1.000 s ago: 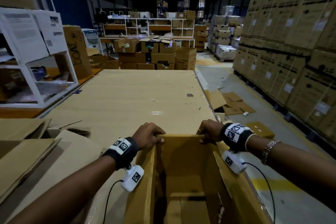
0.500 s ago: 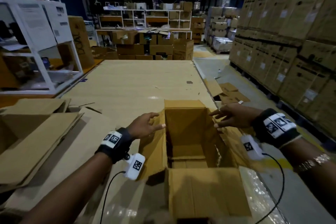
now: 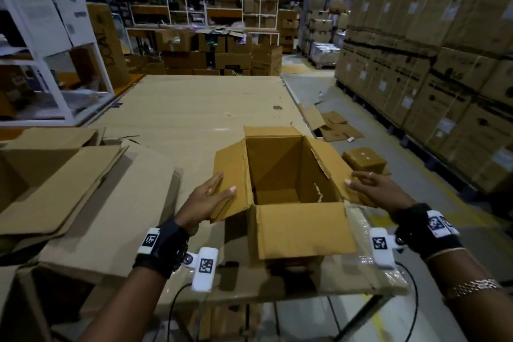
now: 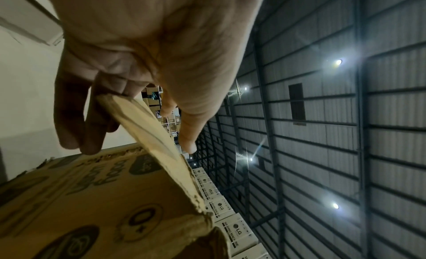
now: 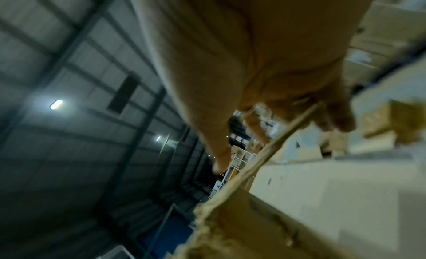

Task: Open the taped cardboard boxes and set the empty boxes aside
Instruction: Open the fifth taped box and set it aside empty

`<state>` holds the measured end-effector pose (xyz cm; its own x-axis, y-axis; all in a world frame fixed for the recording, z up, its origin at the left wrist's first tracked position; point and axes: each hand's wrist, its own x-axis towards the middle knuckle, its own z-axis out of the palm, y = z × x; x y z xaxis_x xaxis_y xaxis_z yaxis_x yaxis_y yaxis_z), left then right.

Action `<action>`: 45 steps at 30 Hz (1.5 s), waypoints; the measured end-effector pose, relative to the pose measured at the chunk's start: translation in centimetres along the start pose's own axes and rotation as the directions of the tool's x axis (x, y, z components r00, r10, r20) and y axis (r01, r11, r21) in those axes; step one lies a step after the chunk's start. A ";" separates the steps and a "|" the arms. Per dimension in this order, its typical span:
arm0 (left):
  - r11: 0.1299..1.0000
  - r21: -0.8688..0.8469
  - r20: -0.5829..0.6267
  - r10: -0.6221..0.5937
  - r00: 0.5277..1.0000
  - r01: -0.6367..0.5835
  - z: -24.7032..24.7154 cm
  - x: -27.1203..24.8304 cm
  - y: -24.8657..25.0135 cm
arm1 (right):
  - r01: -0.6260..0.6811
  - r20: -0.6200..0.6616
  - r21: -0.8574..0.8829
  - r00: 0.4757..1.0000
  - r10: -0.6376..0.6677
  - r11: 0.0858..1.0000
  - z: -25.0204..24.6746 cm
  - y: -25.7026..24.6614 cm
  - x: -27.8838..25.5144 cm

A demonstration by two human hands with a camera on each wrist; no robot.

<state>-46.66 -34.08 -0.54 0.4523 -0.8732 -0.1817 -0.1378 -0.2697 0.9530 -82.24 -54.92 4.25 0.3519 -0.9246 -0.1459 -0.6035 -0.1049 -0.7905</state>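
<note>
Head view: we are seeing the opened cardboard box [image 3: 280, 189] standing upright on the surface [image 3: 180, 108], apparently empty.

Left wrist: left hand [image 4: 147, 66] is pinching the left flap [image 4: 152, 135].

Right wrist, blurred: right hand [image 5: 265, 71] is pinching the right flap [image 5: 276, 140].

We are judging it light but floppy; the walls look like firmer holds.

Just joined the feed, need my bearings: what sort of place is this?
Most likely a warehouse: tall stacks of cartons line the right side, shelves hold more boxes at the back, and flattened cardboard lies on the floor.
</note>
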 end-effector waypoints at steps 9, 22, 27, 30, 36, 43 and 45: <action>0.981 -0.050 -0.092 0.180 0.979 -0.185 -0.3 -3.0 3.8 | 0.048 -0.124 0.329 0.992 -0.007 0.943 -1.9 -1.8 -0.8; 0.838 0.537 -0.222 0.252 0.942 -0.097 6.0 -4.0 10.9 | 0.270 0.035 -0.057 0.963 -0.268 0.961 -0.6 -4.5 0.8; 0.791 0.609 -0.245 0.256 0.935 -0.057 6.4 -4.4 11.8 | 0.371 -0.039 -0.165 0.923 -0.382 0.914 -0.3 -3.6 1.7; 0.788 0.609 -0.228 0.284 0.931 -0.091 6.4 -5.2 11.9 | 0.441 -0.054 -0.205 0.886 -0.460 0.874 -0.6 -3.3 1.6; 0.777 0.623 -0.304 0.348 0.887 -0.091 4.7 -7.5 11.8 | 0.547 -0.102 -0.167 0.818 -0.566 0.821 -0.8 -4.6 0.0; 0.752 0.649 -0.378 0.454 0.807 -0.119 0.9 -11.0 12.3 | 0.678 -0.211 -0.020 0.716 -0.666 0.735 -0.3 -7.4 -3.2; 0.771 0.623 -0.397 0.458 0.795 -0.132 -0.8 -12.1 12.5 | 0.708 -0.231 0.019 0.690 -0.686 0.706 0.2 -8.5 -4.1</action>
<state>-53.13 -26.58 13.74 0.6467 -0.6564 0.3884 -0.7154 -0.3453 0.6074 -78.43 -50.19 11.42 0.4914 -0.6503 0.5793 -0.1628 -0.7220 -0.6724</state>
